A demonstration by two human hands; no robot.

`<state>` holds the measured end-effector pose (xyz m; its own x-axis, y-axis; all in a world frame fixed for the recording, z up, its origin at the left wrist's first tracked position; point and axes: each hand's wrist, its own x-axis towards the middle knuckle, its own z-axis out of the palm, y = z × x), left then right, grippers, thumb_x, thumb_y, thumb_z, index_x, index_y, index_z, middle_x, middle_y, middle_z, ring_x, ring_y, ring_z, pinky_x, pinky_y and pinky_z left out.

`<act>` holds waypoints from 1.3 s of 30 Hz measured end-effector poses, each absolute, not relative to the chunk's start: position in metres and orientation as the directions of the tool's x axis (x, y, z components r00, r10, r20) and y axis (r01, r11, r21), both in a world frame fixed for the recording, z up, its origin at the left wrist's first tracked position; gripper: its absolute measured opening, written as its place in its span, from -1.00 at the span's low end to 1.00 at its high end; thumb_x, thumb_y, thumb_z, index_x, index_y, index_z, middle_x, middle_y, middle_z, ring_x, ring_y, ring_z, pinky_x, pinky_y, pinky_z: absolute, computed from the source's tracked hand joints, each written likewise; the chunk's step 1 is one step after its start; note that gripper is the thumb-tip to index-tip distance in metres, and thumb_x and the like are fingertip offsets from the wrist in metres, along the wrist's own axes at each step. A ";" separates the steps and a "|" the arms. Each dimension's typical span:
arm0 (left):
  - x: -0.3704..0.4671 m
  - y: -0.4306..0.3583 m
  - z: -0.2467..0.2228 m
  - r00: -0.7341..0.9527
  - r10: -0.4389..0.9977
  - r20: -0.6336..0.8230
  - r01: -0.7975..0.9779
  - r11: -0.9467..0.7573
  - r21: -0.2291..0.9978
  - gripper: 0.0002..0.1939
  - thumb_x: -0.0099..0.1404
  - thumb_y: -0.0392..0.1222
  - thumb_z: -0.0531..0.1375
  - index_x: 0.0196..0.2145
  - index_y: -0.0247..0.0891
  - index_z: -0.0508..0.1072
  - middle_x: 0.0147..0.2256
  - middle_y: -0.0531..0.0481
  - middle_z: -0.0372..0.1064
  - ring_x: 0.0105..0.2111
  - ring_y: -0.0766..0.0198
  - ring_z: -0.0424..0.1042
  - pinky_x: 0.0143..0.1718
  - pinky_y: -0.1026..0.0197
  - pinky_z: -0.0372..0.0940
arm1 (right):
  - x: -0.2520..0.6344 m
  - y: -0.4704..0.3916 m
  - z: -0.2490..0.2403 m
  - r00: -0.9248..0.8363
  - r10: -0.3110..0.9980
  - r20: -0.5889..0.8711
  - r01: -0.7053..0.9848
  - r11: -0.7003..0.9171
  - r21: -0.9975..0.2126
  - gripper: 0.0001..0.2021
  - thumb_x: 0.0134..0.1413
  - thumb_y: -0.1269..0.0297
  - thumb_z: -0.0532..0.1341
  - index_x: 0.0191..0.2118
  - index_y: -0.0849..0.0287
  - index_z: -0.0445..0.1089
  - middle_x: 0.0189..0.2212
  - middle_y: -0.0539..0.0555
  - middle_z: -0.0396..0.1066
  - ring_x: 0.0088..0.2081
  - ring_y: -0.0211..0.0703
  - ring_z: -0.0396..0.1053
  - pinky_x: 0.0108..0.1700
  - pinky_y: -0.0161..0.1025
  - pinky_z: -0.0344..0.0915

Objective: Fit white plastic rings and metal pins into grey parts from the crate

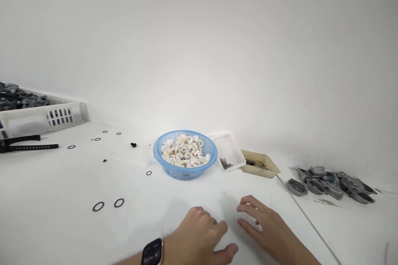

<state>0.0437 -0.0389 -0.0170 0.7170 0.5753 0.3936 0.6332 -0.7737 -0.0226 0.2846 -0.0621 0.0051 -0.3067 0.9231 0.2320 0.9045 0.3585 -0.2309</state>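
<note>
My left hand (202, 236), with a smartwatch (152, 251) on its wrist, hovers over the white table at the bottom centre. Its fingers curl downward, the thumb stands apart from them, and nothing shows in the hand. To its right, my right hand (264, 225) has its fingers spread and slightly bent, holding nothing. The two hands do not touch. Beyond them sits a blue plastic basket (183, 174) full of white curved pieces (186, 151). A white tray (231, 149) with small metal pins stands beside the basket, touching a beige tray (263, 169) with thin metal parts.
Grey metal parts (331, 184) lie in a pile at the right, near a long thin rod (307, 218). Black rings (98, 206) are scattered on the left. A white crate (64, 115) of dark parts and a black strap (34, 147) are at the far left.
</note>
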 end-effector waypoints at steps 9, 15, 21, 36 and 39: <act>0.044 -0.039 -0.014 0.726 0.607 0.322 0.641 -0.767 0.000 -0.61 0.33 0.16 0.27 -0.48 -0.19 0.45 -0.60 0.04 0.45 -0.56 0.17 0.49 -0.38 0.17 0.33 | 0.283 -0.063 0.008 -0.296 0.940 0.171 0.919 0.329 -0.219 -0.85 0.37 0.20 0.13 -0.08 -0.07 0.46 -0.14 -0.03 0.52 -0.29 -0.13 0.54 -0.27 -0.22 0.47; 0.044 -0.039 -0.012 0.730 0.607 0.315 0.638 -0.770 0.003 -0.60 0.35 0.15 0.25 -0.47 -0.19 0.44 -0.61 0.05 0.45 -0.57 0.19 0.48 -0.40 0.18 0.31 | 0.287 -0.061 0.006 -0.265 0.945 0.192 0.921 0.307 -0.240 -0.79 0.41 0.14 0.08 -0.02 -0.08 0.45 -0.07 -0.02 0.52 -0.18 -0.07 0.51 -0.10 -0.10 0.46; 0.044 -0.041 -0.011 0.727 0.607 0.322 0.641 -0.768 0.001 -0.62 0.33 0.15 0.28 -0.47 -0.19 0.44 -0.60 0.05 0.46 -0.55 0.18 0.49 -0.39 0.17 0.30 | 0.285 -0.063 0.007 -0.300 0.947 0.112 0.912 0.320 -0.256 -0.79 0.38 0.19 0.14 -0.01 -0.06 0.49 -0.10 -0.01 0.55 -0.12 -0.02 0.51 -0.03 -0.06 0.44; 0.043 -0.038 -0.016 0.727 0.571 0.382 0.614 -0.789 0.010 -0.58 0.32 0.17 0.29 -0.50 -0.19 0.42 -0.63 0.06 0.43 -0.58 0.20 0.47 -0.42 0.19 0.23 | 0.285 -0.062 0.007 -0.260 0.960 0.107 0.927 0.279 -0.252 -0.87 0.29 0.22 0.19 -0.19 0.01 0.50 0.12 0.10 0.41 0.15 0.10 0.36 0.15 0.05 0.37; 0.042 -0.039 -0.013 0.730 0.572 0.374 0.616 -0.788 0.005 -0.58 0.32 0.18 0.28 -0.50 -0.19 0.43 -0.63 0.07 0.42 -0.59 0.21 0.46 -0.44 0.18 0.21 | 0.287 -0.062 0.012 -0.231 0.963 0.139 0.932 0.260 -0.253 -0.80 0.36 0.10 0.13 -0.14 -0.03 0.50 0.15 0.11 0.39 0.19 0.11 0.33 0.15 0.06 0.38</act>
